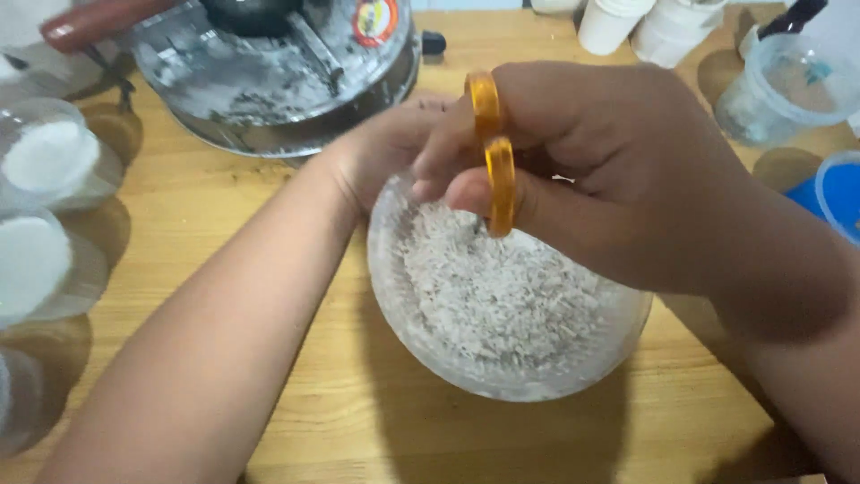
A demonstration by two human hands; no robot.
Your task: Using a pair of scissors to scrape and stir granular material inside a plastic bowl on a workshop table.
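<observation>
**A:** Status on the hands?

**B:** Right hand is over the clear bowl, at its 12 o'clock rim. Grip is closed: fingers through the orange scissor handles, both loops stacked close together. Blades point down into the bowl; they're hidden, so I can't tell how far apart they are.

**A:** Left?

**B:** Left hand is at the bowl's 11 o'clock edge, touching the rim. Fingers are curled behind the right hand, mostly hidden. Probably gripping the rim, but the view doesn't confirm it.

**A:** Bowl contents?

**B:** White-grey shredded flakes, filling most of it. Bowl sits on the wooden desk, roughly centre frame.

**A:** Surroundings?

**B:** From the bowl:
- 11 o'clock: round metal machine dusted with white residue, with a red handle beside it at the top left.
- 9 o'clock, well apart: clear containers with white powder, stacked down the left edge.
- 1 o'clock: two white cups, side by side.
- 2 o'clock: a clear plastic tub, and below it a blue container, cut off by the frame.
</observation>
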